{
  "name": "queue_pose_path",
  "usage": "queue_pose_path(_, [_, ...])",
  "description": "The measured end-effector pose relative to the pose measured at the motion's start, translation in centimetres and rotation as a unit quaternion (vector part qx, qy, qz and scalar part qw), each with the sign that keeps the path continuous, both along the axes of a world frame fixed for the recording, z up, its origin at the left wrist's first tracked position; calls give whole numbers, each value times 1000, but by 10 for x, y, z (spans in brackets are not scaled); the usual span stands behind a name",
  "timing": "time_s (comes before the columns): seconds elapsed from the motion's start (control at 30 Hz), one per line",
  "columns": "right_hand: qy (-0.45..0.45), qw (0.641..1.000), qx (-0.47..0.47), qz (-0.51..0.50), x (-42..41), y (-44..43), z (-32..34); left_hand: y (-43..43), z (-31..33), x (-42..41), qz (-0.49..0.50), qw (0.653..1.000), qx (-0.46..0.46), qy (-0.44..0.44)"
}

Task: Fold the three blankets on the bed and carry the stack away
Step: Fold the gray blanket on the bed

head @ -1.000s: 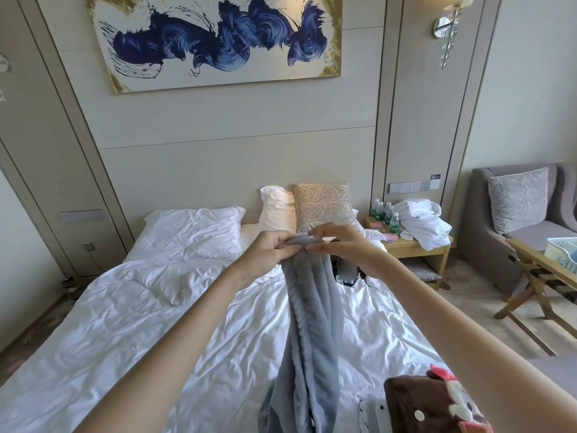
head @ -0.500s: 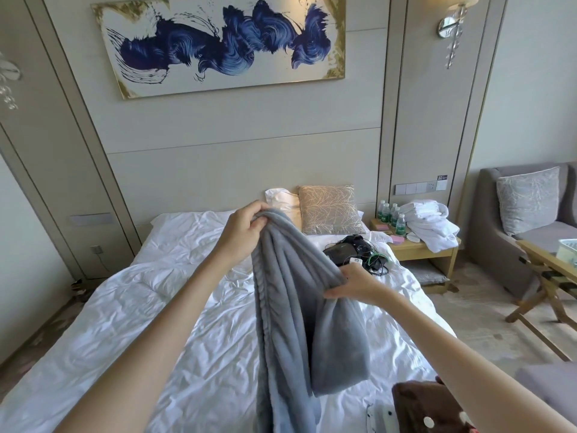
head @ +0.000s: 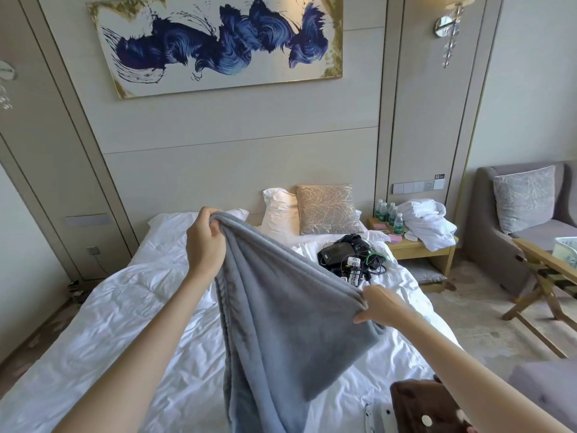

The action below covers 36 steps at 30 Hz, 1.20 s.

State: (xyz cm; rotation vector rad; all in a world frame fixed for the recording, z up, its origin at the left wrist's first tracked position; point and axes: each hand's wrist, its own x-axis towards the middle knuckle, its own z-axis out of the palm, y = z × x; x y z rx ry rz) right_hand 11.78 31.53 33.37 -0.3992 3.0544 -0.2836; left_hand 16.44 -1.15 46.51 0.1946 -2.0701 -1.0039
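Observation:
A grey fleece blanket (head: 281, 310) hangs in the air over the white bed (head: 131, 314), spread between my two hands. My left hand (head: 207, 242) grips its upper corner, raised above the middle of the bed. My right hand (head: 379, 304) pinches the blanket's edge lower and to the right. The blanket's lower part drops out of view at the bottom. A brown blanket with white dots (head: 427, 407) lies at the bed's near right corner, partly behind my right forearm. A third blanket is not visible.
Black electronics with cables (head: 346, 257) lie on the bed near the pillows (head: 324, 210). A nightstand (head: 415, 248) with bottles and white robes stands right of the bed. A grey sofa (head: 524, 214) and wooden folding table (head: 543, 270) are at the far right.
My hands were together at the top of the bunched blanket. They have moved apart, the left up and left, the right down and right, and the blanket is now spread wider.

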Motion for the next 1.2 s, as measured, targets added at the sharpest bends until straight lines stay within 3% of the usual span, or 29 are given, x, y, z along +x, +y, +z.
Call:
queue_pose_path(0.1, [56, 998, 22, -26, 0, 13, 5, -8, -22, -1, 50, 998, -9, -38])
queue_pose_path(0.17, [60, 991, -114, -41, -5, 19, 4, -17, -35, -2, 74, 995, -11, -63])
queue_pose_path(0.23, [52, 960, -274, -34, -8, 23, 8, -27, -46, -2, 93, 992, -13, -89])
queue_pose_path(0.3, [24, 939, -341, -29, -10, 26, 15, -36, -54, -2, 111, 988, -10, -109])
queue_pose_path(0.37, [-24, 953, -302, -23, -11, 29, 19, -41, -59, -3, 128, 985, -3, -115])
queue_pose_path(0.47, [-64, 993, -101, -9, -8, 41, 12, -42, -59, -4, 134, 986, -3, -97])
queue_pose_path(0.53, [-65, 998, 12, -16, -3, 48, 1, -42, -57, -5, 130, 988, -4, -83])
queue_pose_path(0.6, [-52, 997, 52, -37, -1, 53, -8, -42, -57, -5, 125, 989, -12, -73])
queue_pose_path(0.83, [44, 987, 74, -136, -7, 54, -9, -33, -62, -5, 100, 993, -25, -52])
queue_pose_path(0.9, [6, 987, 10, -159, -15, 60, -2, -33, -62, -6, 95, 995, -20, -27])
queue_pose_path(0.93, [-28, 983, -69, -166, -17, 63, 2, -34, -63, -7, 94, 995, -14, -10])
queue_pose_path(1.0, [-110, 929, -315, -160, -15, 69, 10, -37, -62, -8, 98, 995, 16, 20])
queue_pose_path(1.07, [-189, 799, -555, -132, -7, 74, 16, -42, -63, -11, 102, 993, 52, 35])
queue_pose_path(1.13, [-244, 682, -682, -101, -1, 76, 22, -46, -64, -12, 94, 993, 65, 41])
queue_pose_path(1.2, [-268, 611, -738, -103, 2, 73, 25, -46, -66, -12, 78, 994, 57, 42])
